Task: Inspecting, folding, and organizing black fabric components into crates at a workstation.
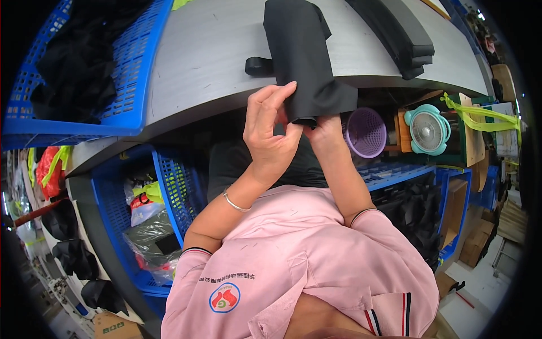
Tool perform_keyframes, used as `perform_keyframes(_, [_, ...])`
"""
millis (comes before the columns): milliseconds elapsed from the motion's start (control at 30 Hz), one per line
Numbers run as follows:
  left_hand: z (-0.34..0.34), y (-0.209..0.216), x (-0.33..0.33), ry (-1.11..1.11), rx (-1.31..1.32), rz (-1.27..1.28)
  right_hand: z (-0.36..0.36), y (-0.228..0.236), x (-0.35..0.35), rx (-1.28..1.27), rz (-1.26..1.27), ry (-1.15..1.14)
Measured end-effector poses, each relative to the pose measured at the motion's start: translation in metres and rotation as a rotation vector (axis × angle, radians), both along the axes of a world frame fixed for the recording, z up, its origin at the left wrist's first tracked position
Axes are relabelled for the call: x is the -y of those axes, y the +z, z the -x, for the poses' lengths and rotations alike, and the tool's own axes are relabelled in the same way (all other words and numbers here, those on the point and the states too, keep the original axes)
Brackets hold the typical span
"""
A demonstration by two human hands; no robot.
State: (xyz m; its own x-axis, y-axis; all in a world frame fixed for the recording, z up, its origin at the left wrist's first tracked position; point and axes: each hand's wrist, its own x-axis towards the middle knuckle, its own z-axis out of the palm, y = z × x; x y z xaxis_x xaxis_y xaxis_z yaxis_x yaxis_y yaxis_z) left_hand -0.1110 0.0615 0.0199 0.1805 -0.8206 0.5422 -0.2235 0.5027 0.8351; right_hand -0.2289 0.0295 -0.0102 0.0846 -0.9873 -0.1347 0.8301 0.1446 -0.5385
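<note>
"Where's the cloth lying?"

"The black fabric piece (299, 56) is on the grey worktable (214, 45), its near end hanging past the table's near edge. The left hand (270, 121) has a fingertip on its left side, thumb by the near end; the right hand (326, 129) reaches in under that end."

"Firmly held?"

"Can't tell. The left thumb and forefinger stand apart with no clear pinch, and the right fingers are hidden by the cloth."

"So what worries you?"

"Slipping, mainly. If the right hand gave way, the overhanging part could drag the piece off the edge, perhaps toward the purple basket (372, 148) on the right."

"And the flat black loop (259, 66) on the left?"

"It's just beside the piece; I can't see whether they're joined. If so, a tug might twist it. The near end looks rumpled too, so pressing it carelessly could leave a crease."
</note>
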Motion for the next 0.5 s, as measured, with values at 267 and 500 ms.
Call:
perform_keyframes(267, [-0.015,0.0,-0.003,-0.079,0.025,0.023,-0.003,0.002,0.005,-0.085,-0.018,-0.054])
perform_keyframes(500, [-0.034,-0.016,0.008,0.077,0.105,-0.064,-0.009,-0.008,0.023,-0.375,-0.181,-0.339])
